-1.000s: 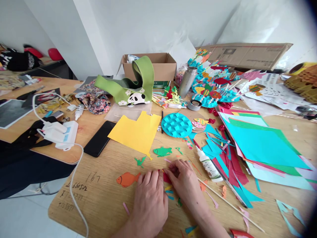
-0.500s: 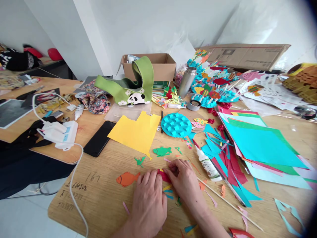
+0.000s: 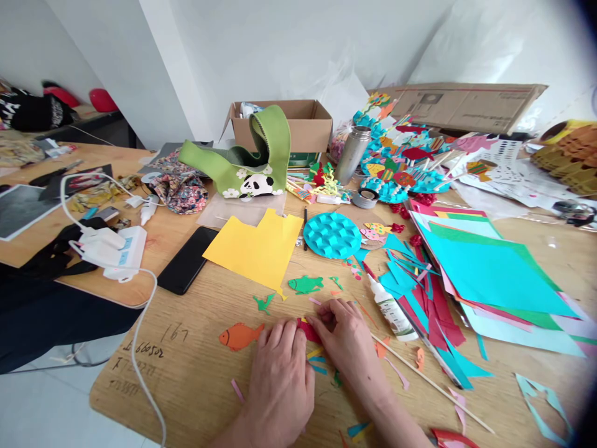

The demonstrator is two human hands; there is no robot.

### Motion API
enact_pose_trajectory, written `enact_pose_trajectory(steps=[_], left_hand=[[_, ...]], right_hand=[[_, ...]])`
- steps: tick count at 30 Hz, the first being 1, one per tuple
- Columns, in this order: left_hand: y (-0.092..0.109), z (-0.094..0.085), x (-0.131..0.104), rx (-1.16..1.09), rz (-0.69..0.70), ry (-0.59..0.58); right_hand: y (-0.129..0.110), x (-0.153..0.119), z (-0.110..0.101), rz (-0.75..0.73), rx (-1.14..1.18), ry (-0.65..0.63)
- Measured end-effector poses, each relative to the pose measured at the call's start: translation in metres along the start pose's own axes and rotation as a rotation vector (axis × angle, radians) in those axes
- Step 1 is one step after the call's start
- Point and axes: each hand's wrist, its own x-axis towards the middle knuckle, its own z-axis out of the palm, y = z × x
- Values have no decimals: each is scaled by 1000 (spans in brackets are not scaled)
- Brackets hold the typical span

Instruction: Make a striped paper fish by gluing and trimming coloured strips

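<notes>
Crimson paper [image 3: 311,331] (smooth) under fingertips [image 3: 313,322]

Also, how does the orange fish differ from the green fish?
The orange fish lies right by the left hand; the green fish lies farther off, near the yellow sheet. The orange fish looks larger, the green fish smaller. Both are flat paper cutouts, heads pointing left.

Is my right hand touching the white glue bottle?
Apart. The head view shows it: a strip of wooden tabletop is visible between your right hand and the glue bottle.
</notes>
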Motion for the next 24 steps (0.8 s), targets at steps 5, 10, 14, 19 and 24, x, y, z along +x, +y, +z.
enact_pose_trajectory(steps=[5, 10, 14, 19, 24], left_hand=[[0, 0, 0, -7, 1, -1], [-1, -2, 2, -45, -18, -8], [-5, -7, 5, -117, -16, -16], [-11, -7, 7, -209, 5, 34], [-19, -4, 8, -296, 30, 162]], right_hand=[[1, 0, 1, -19, 0, 13], [0, 0, -2, -2, 72, 35], [-3, 1, -14, -33, 230, 140], [0, 3, -33, -63, 277, 162], [5, 1, -46, -87, 280, -191]])
